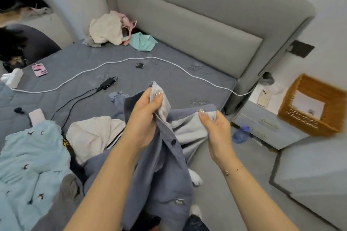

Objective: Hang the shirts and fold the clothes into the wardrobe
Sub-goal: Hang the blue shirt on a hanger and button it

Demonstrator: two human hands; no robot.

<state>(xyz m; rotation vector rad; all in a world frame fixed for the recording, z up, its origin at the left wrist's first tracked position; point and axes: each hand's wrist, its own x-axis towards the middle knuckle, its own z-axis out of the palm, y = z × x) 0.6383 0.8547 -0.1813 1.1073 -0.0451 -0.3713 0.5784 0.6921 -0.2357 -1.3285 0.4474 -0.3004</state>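
Grey-blue button shirt (165, 170) is up off the mattress (78, 65), pinched at the collar by both hands: left hand (145, 116) gripping one end, right hand (216, 127) the other. No hanger in sight (wardrobe out of view too). Task looks early: blue fleece (32, 165) and white garment (90, 135) left of the left hand, cream pile (106, 29) far beyond, all unfolded.

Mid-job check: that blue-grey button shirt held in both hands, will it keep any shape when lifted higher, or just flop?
Probably flops: the shirt hangs in loose folds below the left hand and right hand. It looks light, since pinches at the collar edge carry it. The dark button suggests an open placket, so the fronts may swing apart.
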